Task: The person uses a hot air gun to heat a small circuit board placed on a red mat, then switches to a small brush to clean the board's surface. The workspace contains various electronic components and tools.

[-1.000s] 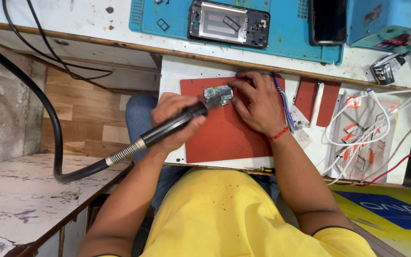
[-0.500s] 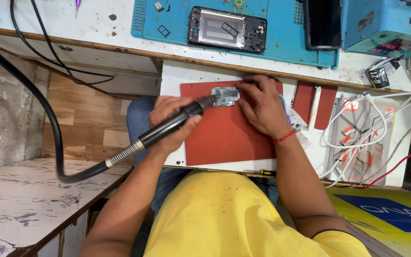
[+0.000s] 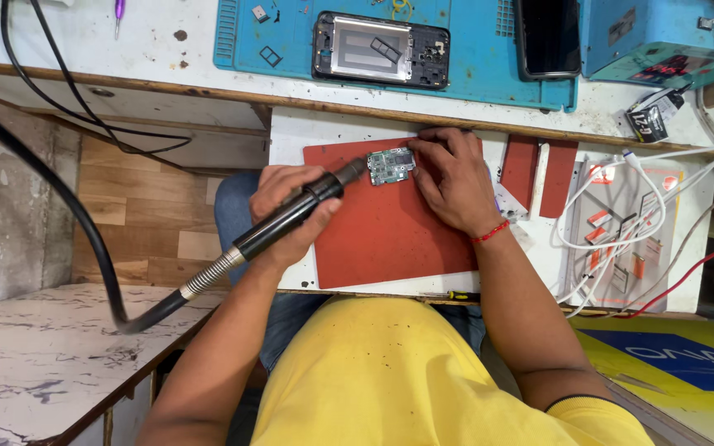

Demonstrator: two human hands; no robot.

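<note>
On the red mat point(image 3: 390, 235), left fingers point(image 3: 287, 198) around hot-air wand point(image 3: 291, 216), right fingers point(image 3: 435, 161) pinning circuit board point(image 3: 391, 165).

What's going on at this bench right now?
A person in a yellow shirt works on a small green circuit board lying on a red mat. The left hand grips a black hot-air tool with its nozzle at the board's edge, while the right hand steadies the board. An opened phone frame lies on the blue mat above.
</note>
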